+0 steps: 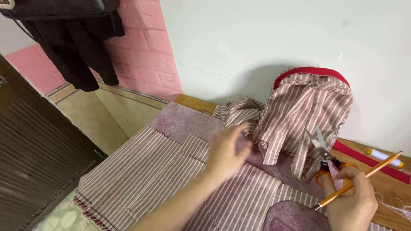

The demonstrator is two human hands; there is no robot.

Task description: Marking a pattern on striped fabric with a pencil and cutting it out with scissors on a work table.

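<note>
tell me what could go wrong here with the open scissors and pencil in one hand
The right hand grips orange-handled scissors with blades open beside the striped fabric backpack, so they could snag or nick its hanging straps. The yellow wooden pencil shares that grip and might slip or mark the cloth. The left hand looks blurred, moving on the striped fabric panel near the blades.

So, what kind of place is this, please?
Probably a home sewing corner: striped fabric pieces spread on a table, a half-made striped backpack against the wall, and scissors with a pencil in the right hand.
</note>
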